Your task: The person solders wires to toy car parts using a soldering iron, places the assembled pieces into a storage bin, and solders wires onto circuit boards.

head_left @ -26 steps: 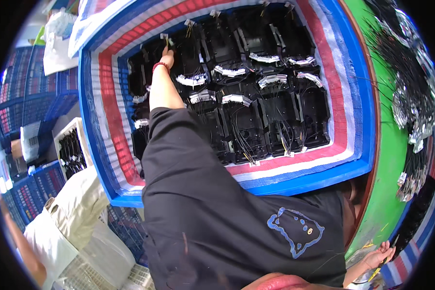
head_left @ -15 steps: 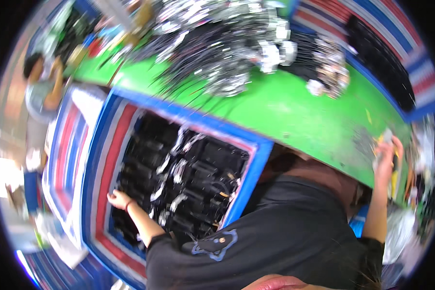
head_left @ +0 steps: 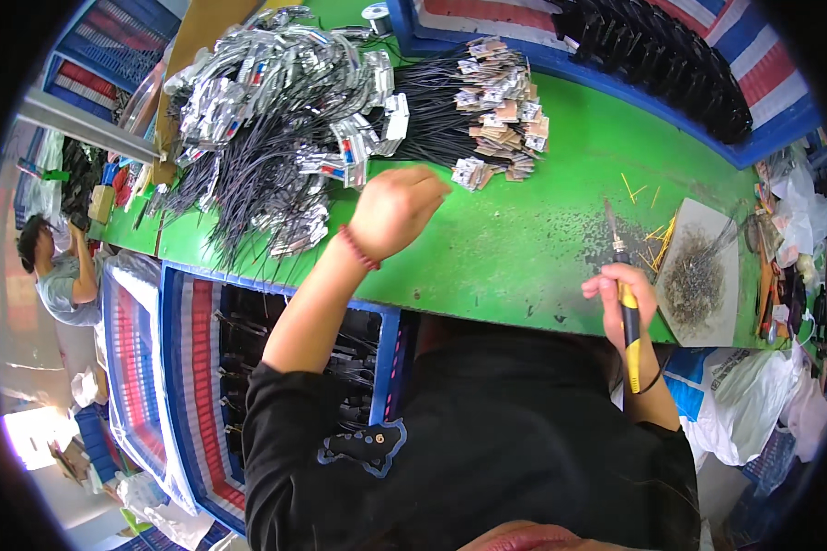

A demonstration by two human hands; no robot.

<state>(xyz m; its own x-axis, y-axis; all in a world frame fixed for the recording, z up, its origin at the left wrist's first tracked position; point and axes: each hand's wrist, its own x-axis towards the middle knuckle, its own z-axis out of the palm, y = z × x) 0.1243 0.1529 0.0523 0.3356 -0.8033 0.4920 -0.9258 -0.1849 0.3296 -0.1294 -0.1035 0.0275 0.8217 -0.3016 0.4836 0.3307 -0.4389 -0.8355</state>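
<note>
In my right hand (head_left: 627,292) is a soldering iron (head_left: 629,321) with a yellow and black handle, its metal tip pointing away over the green table (head_left: 487,257). My left hand (head_left: 395,213), a beaded bracelet at its wrist, hovers over the table beside a large heap of black cables (head_left: 266,165) with silvery wrapped ends. Its fingers are bent and pressed together; whether anything is between them is hidden. Just beyond that hand lies a bundle of cables with stacked tan and white end pieces (head_left: 501,115).
A grey board (head_left: 703,275) with dark residue and yellow sticks (head_left: 657,243) lies at the right. Left of my body stands a striped bin (head_left: 198,367) holding black parts. Another striped bin (head_left: 772,83) with black parts is at the far right. A person (head_left: 64,266) sits at far left.
My left hand has come up from the striped bin to the table by the cable heap. My right hand now shows the soldering iron plainly. The view has turned.
</note>
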